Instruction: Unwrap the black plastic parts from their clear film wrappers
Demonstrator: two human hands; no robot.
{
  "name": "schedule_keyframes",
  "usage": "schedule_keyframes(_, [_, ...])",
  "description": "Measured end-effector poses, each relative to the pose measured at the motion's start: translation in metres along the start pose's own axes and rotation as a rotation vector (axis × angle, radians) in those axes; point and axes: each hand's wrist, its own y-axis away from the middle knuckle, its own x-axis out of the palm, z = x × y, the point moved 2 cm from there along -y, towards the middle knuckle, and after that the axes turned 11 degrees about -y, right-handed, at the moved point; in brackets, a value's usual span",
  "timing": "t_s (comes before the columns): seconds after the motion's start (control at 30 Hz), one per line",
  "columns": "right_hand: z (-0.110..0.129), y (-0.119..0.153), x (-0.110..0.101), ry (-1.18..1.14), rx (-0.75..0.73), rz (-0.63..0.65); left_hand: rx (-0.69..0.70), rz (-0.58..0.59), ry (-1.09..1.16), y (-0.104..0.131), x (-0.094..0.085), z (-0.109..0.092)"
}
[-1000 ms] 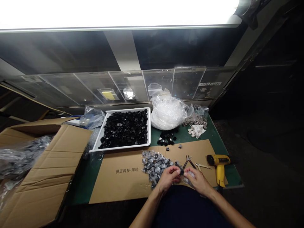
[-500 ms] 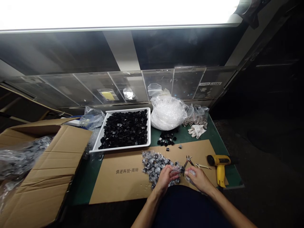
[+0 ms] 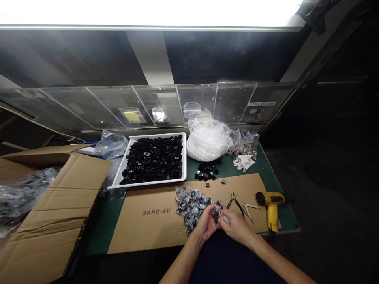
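My left hand point(image 3: 206, 225) is curled around a small part in clear plastic wrap point(image 3: 217, 213), near the front edge of the cardboard sheet. My right hand point(image 3: 233, 226) pinches the clear wrap from the other side, and the two hands are almost touching. Fingers hide much of the part. Just left of my hands lies a pile of wrapped black parts point(image 3: 191, 207). Loose black parts point(image 3: 206, 172) lie behind it on the green mat, and one small part point(image 3: 223, 181) sits on the cardboard.
A white tray point(image 3: 185, 157) of black parts and a big bag of clear wrap point(image 3: 209, 140) stand behind. Pliers point(image 3: 236, 202), tweezers point(image 3: 248, 211), a yellow heat gun point(image 3: 272, 211) and a white glove point(image 3: 244, 162) lie right. An open carton point(image 3: 56, 213) fills the left.
My right hand has moved left, closer to my left hand, bringing the plastic wrap in between them. The pliers are now more exposed. The view has shifted slightly.
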Motion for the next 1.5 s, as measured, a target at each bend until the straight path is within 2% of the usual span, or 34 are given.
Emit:
schedule_keyframes(0.1, [-0.001,-0.001,0.006,-0.004,-0.043,0.019,-0.020,-0.058,0.032,-0.003,-0.009,0.005])
schedule_keyframes(0.37, [-0.015,-0.003,0.004,-0.265,-0.119,-0.039,-0.048,-0.058,0.008,-0.004,-0.018,0.007])
schedule_keyframes(0.43, [-0.025,-0.001,0.002,-0.304,-0.055,-0.077,-0.074,-0.101,-0.130,-0.008,-0.020,0.008])
schedule_keyframes(0.53, [-0.042,0.006,-0.003,-0.342,0.090,-0.125,-0.068,-0.272,-0.526,-0.020,-0.026,0.005])
schedule_keyframes(0.63, [-0.052,0.017,-0.009,-0.395,0.178,-0.087,0.008,-0.384,-0.777,-0.038,-0.027,-0.002])
schedule_keyframes(0.73, [-0.053,0.030,-0.011,-0.452,0.198,0.021,0.134,-0.424,-0.895,-0.060,-0.022,-0.010])
schedule_keyframes(0.8, [-0.052,0.037,-0.011,-0.420,0.211,0.036,0.192,-0.434,-0.966,-0.075,-0.017,-0.015])
schedule_keyframes(0.93, [-0.054,0.048,-0.009,-0.290,0.284,-0.022,0.175,-0.408,-1.075,-0.100,-0.011,-0.023])
schedule_keyframes(1.07, [-0.058,0.050,-0.011,-0.275,0.245,-0.168,0.142,-0.378,-1.091,-0.110,-0.010,-0.033])
schedule_keyframes(1.17, [-0.065,0.047,-0.011,-0.315,0.299,-0.292,0.132,-0.378,-1.033,-0.103,-0.009,-0.039])
schedule_keyframes(1.27, [-0.069,0.034,-0.009,-0.328,0.355,-0.369,0.110,-0.351,-0.955,-0.083,-0.006,-0.036])
schedule_keyframes(1.5, [-0.057,-0.001,-0.006,-0.293,0.186,-0.271,0.110,-0.221,-0.665,-0.030,0.005,-0.012])
